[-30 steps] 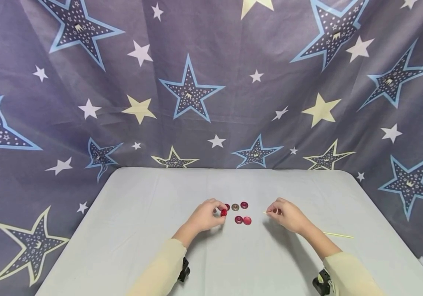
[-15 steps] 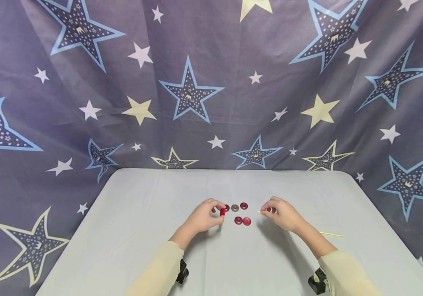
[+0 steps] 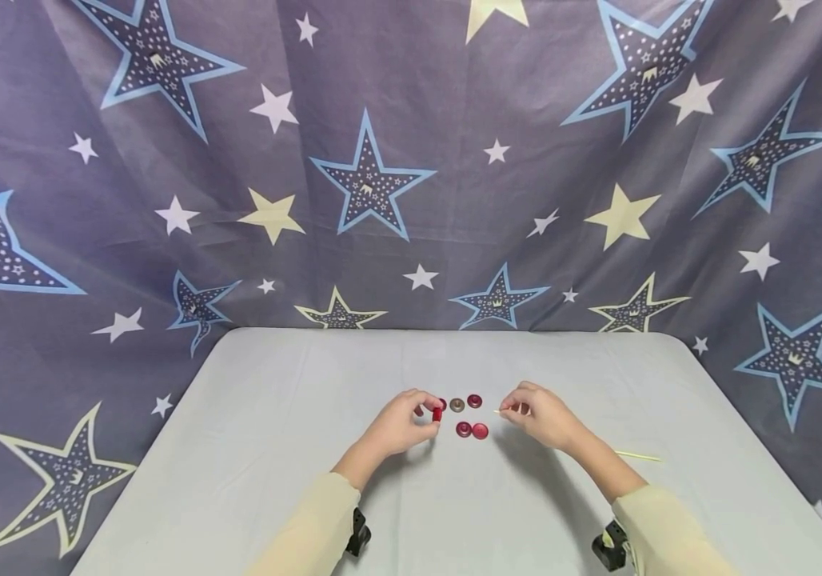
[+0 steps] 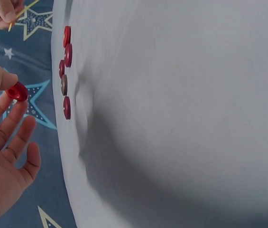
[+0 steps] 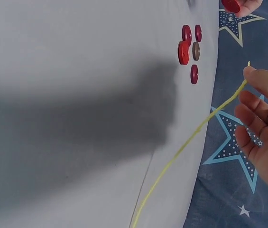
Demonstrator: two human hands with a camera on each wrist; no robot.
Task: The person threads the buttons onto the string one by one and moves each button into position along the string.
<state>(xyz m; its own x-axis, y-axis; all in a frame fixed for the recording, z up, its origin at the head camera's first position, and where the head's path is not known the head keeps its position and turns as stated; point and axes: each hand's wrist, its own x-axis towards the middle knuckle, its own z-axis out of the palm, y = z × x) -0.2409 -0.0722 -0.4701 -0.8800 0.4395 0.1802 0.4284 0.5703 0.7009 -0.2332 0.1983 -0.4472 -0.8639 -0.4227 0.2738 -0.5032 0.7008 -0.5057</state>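
Observation:
Between thumb and fingertips my left hand [image 3: 398, 422] pinches a red button [image 4: 17, 91], raised above the table and turned on edge in the head view. My right hand [image 3: 542, 414] pinches a yellow string [image 5: 190, 138] near its end. A short tip of it sticks out past the thumb toward the left hand, and the rest trails back under the forearm. A gap separates the string's tip from the held button. On the table between the hands lie a bright red button [image 3: 480, 431], a brown button [image 3: 457, 405] and several dark red buttons [image 3: 474, 401].
The light grey table [image 3: 296, 384] has rounded far corners. Behind it hangs a dark curtain [image 3: 411, 160] printed with stars. Black wrist cameras sit at both cuffs.
My right hand has moved left with the string, nearer the left hand. The left hand stays almost in place and has turned the red button edge-on.

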